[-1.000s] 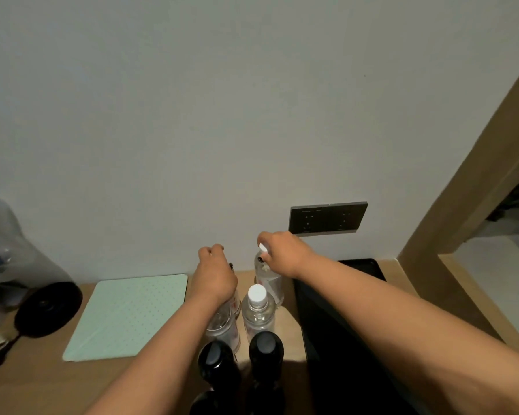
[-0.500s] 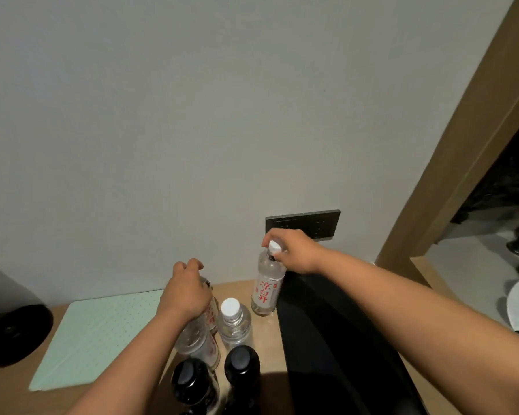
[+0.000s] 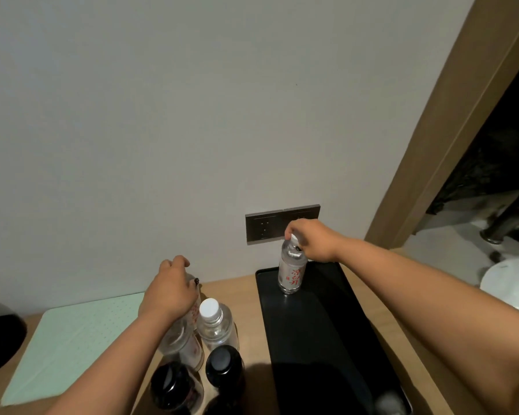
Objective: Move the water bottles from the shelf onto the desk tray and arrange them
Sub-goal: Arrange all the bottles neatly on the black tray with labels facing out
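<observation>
A long black tray (image 3: 321,330) lies on the wooden desk. My right hand (image 3: 312,239) grips the white-capped top of a clear water bottle (image 3: 291,272) with red lettering, standing upright at the tray's far end. My left hand (image 3: 171,287) grips the top of another clear bottle (image 3: 189,345) in a cluster left of the tray. A third clear bottle with a white cap (image 3: 213,320) stands beside it, untouched.
Two dark bottles with black caps (image 3: 222,366) stand at the near side of the cluster. A pale green mat (image 3: 72,333) lies to the left, a black round object (image 3: 0,342) beyond it. A dark socket panel (image 3: 267,226) is on the wall. A white basin (image 3: 510,283) sits far right.
My right hand has carried its bottle to the right, from the cluster onto the far end of the black tray. My left hand stays on its bottle.
</observation>
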